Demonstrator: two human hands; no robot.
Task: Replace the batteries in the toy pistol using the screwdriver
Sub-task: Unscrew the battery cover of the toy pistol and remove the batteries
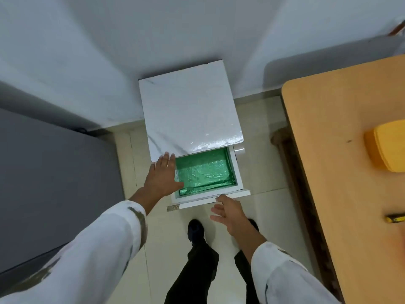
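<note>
The left hand [162, 176] lay wide and flat, fingers straight. Its fingertips touched the near-left corner of the white lid [190, 110] and its thumb reached toward 3 o'clock over the green liner [203, 170]. It held nothing. The right hand [230, 211] was also spread wide and empty, palm turned inward, just at the near rim of the white bin [238, 172]. Whether it touched that rim could not be told. The bin sat on the pale floor [263, 139] at 12 o'clock from the person's shoes [195, 230], its lid pushed back toward the wall [197, 29] so that the near half stood uncovered. On the wooden table [339, 172], at 3 o'clock from the right hand and well apart from it, lay a yellow-and-black object [395, 218] cut off by the frame edge. It might have been the screwdriver, but too little of it showed to tell. At 1 o'clock from the right hand, farther along the same table, sat a rounded yellow object [388, 145], its kind also unclear. No item could be made out with certainty as the toy pistol or its batteries. A grey cabinet [54, 183] stood at 9 o'clock from the left hand. Counted: two hands, both in white sleeves, one bin, one lid, one liner, one table, two yellow objects on it, one cabinet and two dark shoes, the right one mostly hidden behind the right forearm.
</note>
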